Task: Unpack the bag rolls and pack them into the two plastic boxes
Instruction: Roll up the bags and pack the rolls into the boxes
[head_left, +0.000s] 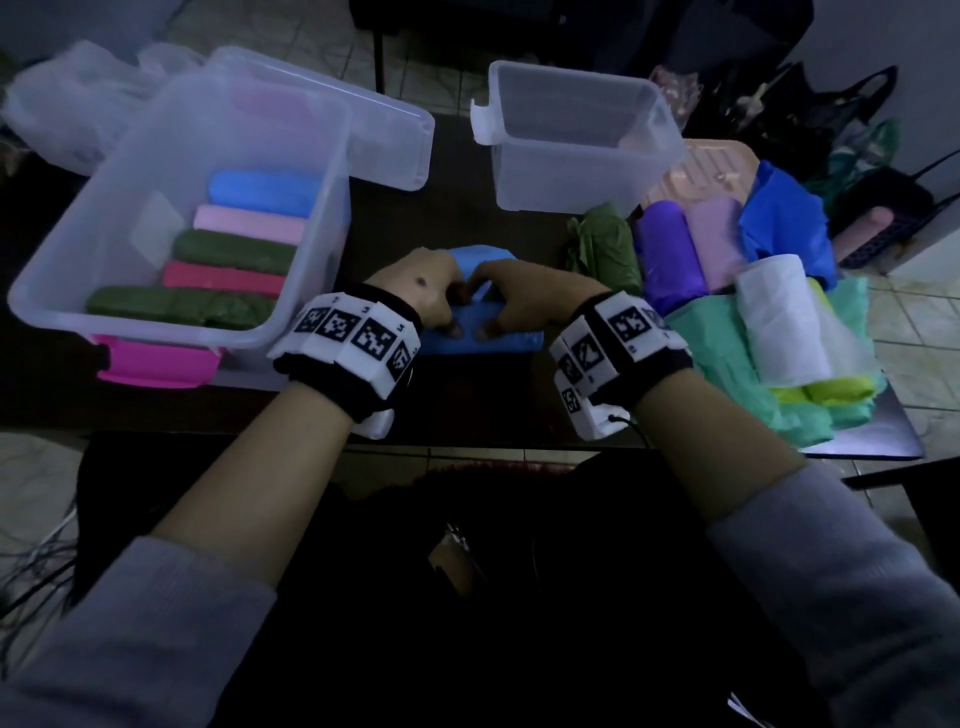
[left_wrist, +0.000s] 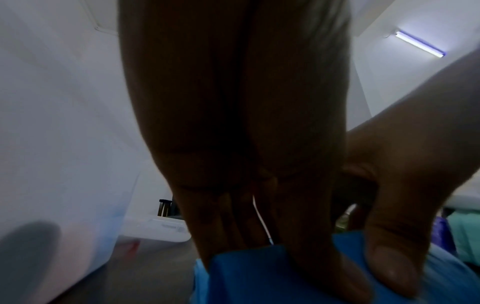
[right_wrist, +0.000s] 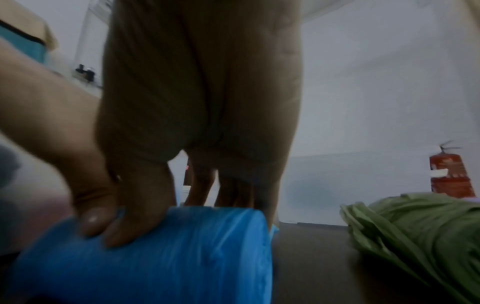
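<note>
A light blue bag roll (head_left: 480, 332) lies on the dark table (head_left: 457, 405), midway between the two boxes and directly before the person. It is a soft, thin-plastic roll with a loose flap (head_left: 480, 260) spread on the far side; the right wrist view shows its surface faintly creased and one flat end exposed.

Left hand (head_left: 423, 291): palm down over the left part of the roll, fingers curled over its far side, thumb pressed on the near face. It grips the roll. Right hand (head_left: 524, 299): same posture on the right part, thumb (right_wrist: 135, 222) pressed into the plastic beside the left thumb. It also grips the roll. Both wrists carry bands with black-and-white markers.

Large clear box (head_left: 67, 291), left of the hands: holds five rolls in a row, from the far side blue, pink, green, red, green. It has a pink latch on the near wall. Smaller clear box (head_left: 587, 171), far right of centre: no rolls seen inside.

Right side of the table: a green bag roll (head_left: 602, 249) nearest the hands, then purple, lilac, dark blue, white, yellow-green and mint rolls and loose bags heaped together.
</note>
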